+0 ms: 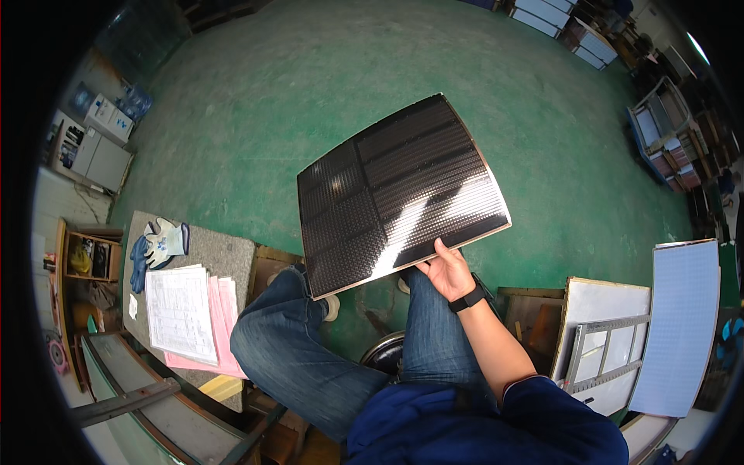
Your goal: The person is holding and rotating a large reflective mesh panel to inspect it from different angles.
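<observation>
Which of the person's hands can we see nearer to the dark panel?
Right. The right hand grips the dark panel at its lower edge, right of the middle. The left hand is not in view, so its place relative to the panel cannot be told.

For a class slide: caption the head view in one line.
A right hand grips a dark, glossy panel above a green floor, gloves and papers on a table at left.

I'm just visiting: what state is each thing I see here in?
Glossy black gridded panel: held tilted
Bare right-hand grip: closed on the panel's near edge
Left-hand grip: out of view
Black wristband: worn
White blue-cuffed glove: unworn, lying on the speckled grey table
White printed sheets: lying flat, overlapping pink sheets
</observation>
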The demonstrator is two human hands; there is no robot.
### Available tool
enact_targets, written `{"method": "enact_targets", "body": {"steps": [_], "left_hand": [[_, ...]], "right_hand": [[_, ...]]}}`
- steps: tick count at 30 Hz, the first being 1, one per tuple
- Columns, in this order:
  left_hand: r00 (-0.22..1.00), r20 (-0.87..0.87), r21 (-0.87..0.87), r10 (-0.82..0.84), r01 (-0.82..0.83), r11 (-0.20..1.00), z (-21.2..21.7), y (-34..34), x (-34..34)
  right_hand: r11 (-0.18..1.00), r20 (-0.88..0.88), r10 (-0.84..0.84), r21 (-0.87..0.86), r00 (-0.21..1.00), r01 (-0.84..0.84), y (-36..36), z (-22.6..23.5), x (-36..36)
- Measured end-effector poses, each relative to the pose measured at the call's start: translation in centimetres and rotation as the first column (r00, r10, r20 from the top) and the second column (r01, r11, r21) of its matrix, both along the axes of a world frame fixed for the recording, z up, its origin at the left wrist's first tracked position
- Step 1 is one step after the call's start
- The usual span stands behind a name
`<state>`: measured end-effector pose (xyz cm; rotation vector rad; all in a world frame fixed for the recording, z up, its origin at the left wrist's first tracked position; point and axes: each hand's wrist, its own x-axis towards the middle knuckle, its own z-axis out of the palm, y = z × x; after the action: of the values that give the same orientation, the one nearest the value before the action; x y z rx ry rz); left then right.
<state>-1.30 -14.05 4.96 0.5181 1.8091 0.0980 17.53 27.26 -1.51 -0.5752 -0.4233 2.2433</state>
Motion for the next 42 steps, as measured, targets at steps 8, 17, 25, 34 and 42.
{"method": "enact_targets", "body": {"steps": [8,17,25,34,42], "left_hand": [[1.0,0.004,-0.006,0.014,-0.014,1.0,-0.1,-0.3,0.1],[1.0,0.0,-0.016,0.008,-0.008,1.0,0.0,-0.7,0.3],[1.0,-0.003,-0.023,0.025,-0.025,0.999,0.1,-1.3,0.7],[0.999,-0.003,-0.028,0.049,-0.049,0.998,0.5,-2.2,1.4],[0.998,-0.005,-0.044,0.059,-0.059,0.997,0.7,-2.9,1.9]], "right_hand": [[1.0,0.008,-0.002,-0.014,1.0,0.002,-0.1,0.0,-0.1],[1.0,0.002,-0.004,-0.02,1.0,0.004,0.0,0.2,0.0],[0.999,-0.002,0.004,-0.037,1.0,-0.004,0.0,0.1,-0.1],[1.0,-0.007,0.016,-0.008,1.0,-0.016,0.2,-0.5,0.1],[1.0,0.006,0.013,-0.018,1.0,-0.013,0.1,-0.1,0.2]]}}
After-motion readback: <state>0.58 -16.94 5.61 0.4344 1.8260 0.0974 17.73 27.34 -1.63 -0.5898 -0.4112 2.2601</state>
